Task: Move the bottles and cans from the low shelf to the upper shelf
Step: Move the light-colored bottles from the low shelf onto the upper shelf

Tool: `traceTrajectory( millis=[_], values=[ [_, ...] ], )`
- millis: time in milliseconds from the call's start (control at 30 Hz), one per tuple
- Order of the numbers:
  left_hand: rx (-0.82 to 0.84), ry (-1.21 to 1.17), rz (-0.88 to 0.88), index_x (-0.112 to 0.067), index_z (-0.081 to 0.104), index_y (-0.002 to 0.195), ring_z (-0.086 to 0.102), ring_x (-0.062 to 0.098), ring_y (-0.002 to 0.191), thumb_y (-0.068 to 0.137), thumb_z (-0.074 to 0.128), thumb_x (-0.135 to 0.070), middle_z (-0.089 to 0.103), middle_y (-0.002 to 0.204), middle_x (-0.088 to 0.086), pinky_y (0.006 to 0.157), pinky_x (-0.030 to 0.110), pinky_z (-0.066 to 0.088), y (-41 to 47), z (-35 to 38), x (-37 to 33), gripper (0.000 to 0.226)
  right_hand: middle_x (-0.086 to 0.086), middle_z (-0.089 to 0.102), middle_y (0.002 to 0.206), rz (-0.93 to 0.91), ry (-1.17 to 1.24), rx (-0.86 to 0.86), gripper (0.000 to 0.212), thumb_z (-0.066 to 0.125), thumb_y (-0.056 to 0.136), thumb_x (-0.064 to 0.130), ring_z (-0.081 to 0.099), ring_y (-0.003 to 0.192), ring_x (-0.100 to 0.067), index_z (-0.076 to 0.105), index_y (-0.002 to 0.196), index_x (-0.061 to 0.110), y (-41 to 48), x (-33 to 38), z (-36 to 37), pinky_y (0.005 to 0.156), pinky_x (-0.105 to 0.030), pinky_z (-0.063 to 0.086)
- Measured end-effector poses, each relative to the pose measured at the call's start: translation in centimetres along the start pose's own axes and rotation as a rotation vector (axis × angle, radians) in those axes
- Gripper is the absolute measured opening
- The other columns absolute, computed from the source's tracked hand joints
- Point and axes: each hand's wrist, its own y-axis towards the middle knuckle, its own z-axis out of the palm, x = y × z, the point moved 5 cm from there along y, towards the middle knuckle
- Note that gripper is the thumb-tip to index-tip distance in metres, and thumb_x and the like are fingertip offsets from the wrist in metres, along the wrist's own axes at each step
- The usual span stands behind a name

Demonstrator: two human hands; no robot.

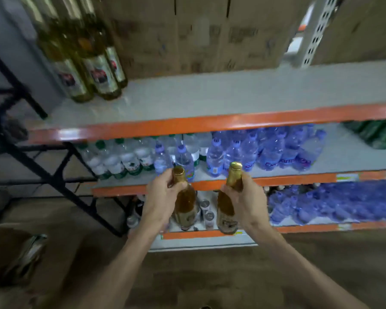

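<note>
My left hand [163,192] grips the neck of an amber glass bottle [185,206] with a gold cap. My right hand [246,197] grips the neck of a second amber bottle [226,212] with gold foil. Both bottles hang upright in front of the low shelf [210,234], where small cans [208,216] stand between them. The upper shelf [210,97] is grey with an orange front beam. Three tall green-gold bottles [94,70] stand at its left end.
The middle shelf [299,177] carries clear and blue water bottles [265,150]. More blue bottles [332,204] fill the low shelf's right side. Cardboard boxes [198,32] line the back of the upper shelf. A black metal frame [54,166] stands at left, a box [16,255] on the floor.
</note>
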Motion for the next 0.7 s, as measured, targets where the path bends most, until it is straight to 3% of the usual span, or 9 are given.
traceTrajectory(
  millis=[100,200,300,400,533,700],
  values=[
    [0.04,0.049,-0.028,-0.012,0.07,0.096,0.068,0.017,0.097,0.081,0.073,-0.01,0.074,0.098,0.0,0.092,0.039,0.051,-1.3,-5.6,-8.1,0.016,0.009,0.055,0.07,0.03,0.003,0.007,0.024,0.07,0.085,0.03,0.051,0.064,-0.013,0.049,0.083,0.018,-2.2,7.9,-5.6,0.054,-0.027,0.033],
    [0.074,0.094,0.031,-0.012,0.07,0.09,0.07,0.018,0.092,0.074,0.075,-0.015,0.075,0.092,0.0,0.091,0.044,0.053,-2.6,-10.7,-15.1,0.017,0.001,0.062,0.076,-0.036,-0.047,0.022,0.027,0.073,0.081,0.032,0.056,0.073,-0.026,0.053,0.083,0.014,-3.6,15.8,-10.5,0.059,-0.033,0.035],
    [0.058,0.163,0.084,-0.008,0.069,0.095,0.069,0.025,0.099,0.079,0.075,-0.007,0.074,0.097,0.007,0.092,0.043,0.052,-3.6,-15.0,-21.2,0.017,-0.001,0.057,0.075,-0.153,-0.127,-0.007,0.032,0.075,0.079,0.038,0.053,0.074,-0.027,0.051,0.08,0.016,-4.7,23.8,-14.9,0.06,-0.033,0.028],
    [0.063,0.136,0.139,-0.009,0.064,0.094,0.067,0.029,0.1,0.083,0.071,0.002,0.071,0.1,0.011,0.097,0.046,0.051,-4.4,-18.9,-26.5,0.017,0.002,0.058,0.074,-0.21,-0.061,-0.015,0.031,0.075,0.079,0.038,0.054,0.073,-0.024,0.053,0.08,0.016,-5.8,30.3,-17.9,0.061,-0.032,0.034],
    [-0.005,0.13,0.207,0.002,0.067,0.104,0.068,0.026,0.103,0.084,0.072,-0.002,0.072,0.106,0.011,0.096,0.046,0.052,-5.3,-24.1,-30.8,0.021,0.003,0.059,0.077,-0.298,-0.004,-0.082,0.028,0.074,0.08,0.038,0.056,0.075,-0.021,0.054,0.078,0.019,-6.9,35.9,-19.5,0.061,-0.029,0.036],
    [-0.052,0.101,0.247,-0.004,0.067,0.106,0.068,0.015,0.096,0.086,0.071,-0.007,0.071,0.102,0.001,0.093,0.04,0.054,-4.7,-29.8,-32.7,0.021,0.012,0.052,0.068,-0.353,-0.035,-0.105,0.035,0.072,0.082,0.041,0.047,0.062,-0.005,0.043,0.067,0.027,-6.9,41.1,-17.6,0.052,-0.022,0.029]
  ],
)
